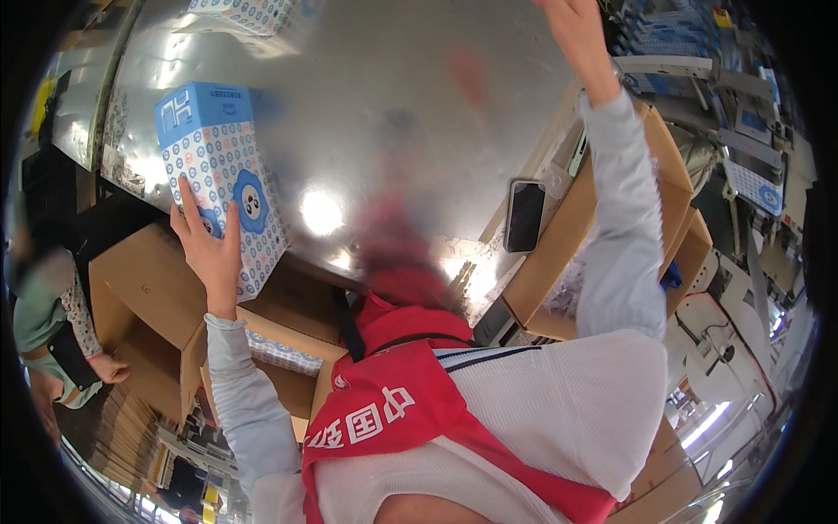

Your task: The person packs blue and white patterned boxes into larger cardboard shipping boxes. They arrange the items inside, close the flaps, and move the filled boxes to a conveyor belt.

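My left hand (211, 251) lies against a tall blue-and-white patterned package (225, 162), its fingers and thumb spread over the lower part. The package has a solid blue end and a round cartoon face on its side, and its lower end reaches past the near edge of the metal table (375, 113). My right hand (580, 39) is stretched out to the far right of the table. The top of the picture cuts off its fingers, so what they do is hidden.
Another patterned package (249, 13) sits at the far left. Below the left arm, an open carton (292, 384) holds similar packages. A phone (525, 217) lies by the right edge, beside more cartons (546, 271). Another person's hand (109, 368) is near a carton (153, 279) at left.
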Available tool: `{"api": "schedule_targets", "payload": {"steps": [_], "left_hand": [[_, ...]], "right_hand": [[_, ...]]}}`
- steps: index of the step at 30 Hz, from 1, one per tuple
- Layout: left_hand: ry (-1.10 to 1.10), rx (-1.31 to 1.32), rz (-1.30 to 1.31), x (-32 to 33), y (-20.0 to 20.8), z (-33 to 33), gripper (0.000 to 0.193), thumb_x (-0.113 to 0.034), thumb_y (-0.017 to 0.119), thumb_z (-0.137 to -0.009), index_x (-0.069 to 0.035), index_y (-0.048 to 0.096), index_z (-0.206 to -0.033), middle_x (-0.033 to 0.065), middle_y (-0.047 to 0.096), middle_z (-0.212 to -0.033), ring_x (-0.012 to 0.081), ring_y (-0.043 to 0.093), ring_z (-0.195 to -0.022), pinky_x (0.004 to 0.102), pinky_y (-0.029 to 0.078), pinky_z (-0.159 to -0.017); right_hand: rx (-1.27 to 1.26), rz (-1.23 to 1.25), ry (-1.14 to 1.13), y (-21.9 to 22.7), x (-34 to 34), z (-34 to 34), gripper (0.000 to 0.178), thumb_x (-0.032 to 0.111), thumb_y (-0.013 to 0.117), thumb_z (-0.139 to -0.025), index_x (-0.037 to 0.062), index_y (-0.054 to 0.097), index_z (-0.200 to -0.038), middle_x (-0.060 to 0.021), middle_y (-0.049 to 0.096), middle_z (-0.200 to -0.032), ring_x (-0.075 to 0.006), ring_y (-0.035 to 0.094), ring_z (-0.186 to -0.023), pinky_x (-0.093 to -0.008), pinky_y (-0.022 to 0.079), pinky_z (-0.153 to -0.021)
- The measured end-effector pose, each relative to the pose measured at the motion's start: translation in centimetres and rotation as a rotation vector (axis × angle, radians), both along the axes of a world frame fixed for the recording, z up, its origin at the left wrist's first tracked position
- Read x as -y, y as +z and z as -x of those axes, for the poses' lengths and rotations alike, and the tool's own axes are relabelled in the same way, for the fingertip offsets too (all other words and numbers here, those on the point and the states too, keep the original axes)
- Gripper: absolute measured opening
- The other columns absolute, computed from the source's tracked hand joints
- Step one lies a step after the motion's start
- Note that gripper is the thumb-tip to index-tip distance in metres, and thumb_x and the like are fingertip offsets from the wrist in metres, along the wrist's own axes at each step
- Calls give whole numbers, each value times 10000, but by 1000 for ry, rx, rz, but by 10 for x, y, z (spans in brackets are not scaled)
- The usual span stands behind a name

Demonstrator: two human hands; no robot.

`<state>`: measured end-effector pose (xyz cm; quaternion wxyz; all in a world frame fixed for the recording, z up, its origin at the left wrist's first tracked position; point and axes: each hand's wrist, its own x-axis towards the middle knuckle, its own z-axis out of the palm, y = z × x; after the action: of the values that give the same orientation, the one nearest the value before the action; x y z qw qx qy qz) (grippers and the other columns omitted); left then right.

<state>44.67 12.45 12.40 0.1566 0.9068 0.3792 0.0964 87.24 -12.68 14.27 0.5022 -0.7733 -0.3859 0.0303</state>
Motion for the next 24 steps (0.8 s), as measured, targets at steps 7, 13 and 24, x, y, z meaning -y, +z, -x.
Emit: {"api": "schedule_targets", "payload": {"steps": [7, 13, 24], "left_hand": [[128, -1, -55, 0, -16, -2, 769, -369, 659, -888, -227, 293, -1550, 351, 333, -1431, 510, 418, -1269, 511, 426, -999], [216, 46, -111, 3, -16, -3, 807, -323, 691, -848, -190, 301, -1542, 319, 389, -1360, 479, 444, -1186, 502, 427, -982], [295, -30, -42, -2, -14, -12, 934, -582, 658, -849, -119, 253, -1551, 350, 343, -1399, 504, 428, -1197, 509, 420, -985]], "right_hand": [[451, 255, 220, -24, -197, 58, 530, 453, 533, -968, 125, 473, -1381, -216, 474, -1353, -466, 550, -1115, -553, 506, -884], [451, 617, 32, -32, -312, 78, 766, 748, 380, -902, 260, 397, -1492, -143, 147, -1622, -450, 44, -1485, -831, 230, -963], [709, 226, 420, -37, -231, 182, 674, 578, 539, -902, 162, 461, -1427, -225, 286, -1535, -532, 127, -1439, -800, 237, -993]]}}
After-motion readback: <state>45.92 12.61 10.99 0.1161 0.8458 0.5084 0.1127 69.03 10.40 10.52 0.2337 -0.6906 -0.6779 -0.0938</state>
